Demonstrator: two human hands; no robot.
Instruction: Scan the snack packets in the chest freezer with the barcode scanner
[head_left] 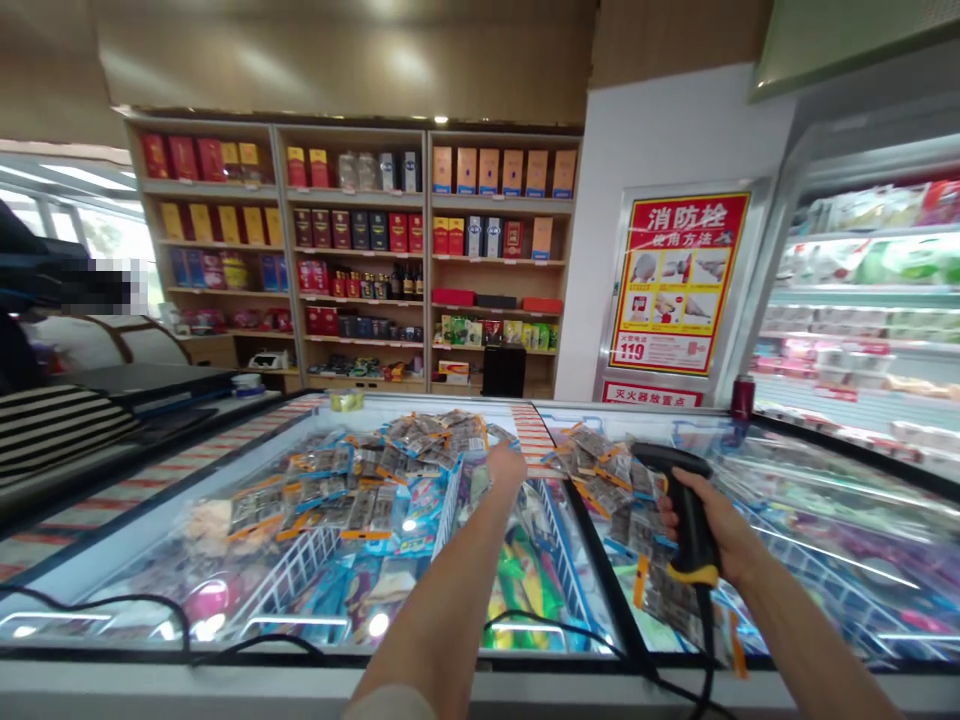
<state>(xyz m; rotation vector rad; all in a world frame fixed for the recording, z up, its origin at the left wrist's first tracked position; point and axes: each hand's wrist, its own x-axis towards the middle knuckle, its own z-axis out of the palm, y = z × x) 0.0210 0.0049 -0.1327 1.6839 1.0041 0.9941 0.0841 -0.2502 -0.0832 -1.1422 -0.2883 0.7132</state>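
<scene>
A black barcode scanner (690, 525) with yellow trim is gripped in my right hand (712, 515), its head pointing left. Its cable hangs down from the handle. My left hand (508, 466) is stretched forward over the glass-topped freezer (262, 620), beside a small packet (501, 436); its fingers are hidden behind the back of the hand. Many small dark packets with orange and blue edges lie in a pile (375, 465) on the left glass. A second pile of such packets (600, 470) lies on the right, partly behind the scanner.
The black cable (150, 600) runs along the freezer's front edge. Wire baskets (555, 530) with frozen goods show through the glass. A dark red can (742, 398) stands at the back right. Shelves (360, 195) of boxed goods line the wall. At far left is a person in a striped garment (64, 430).
</scene>
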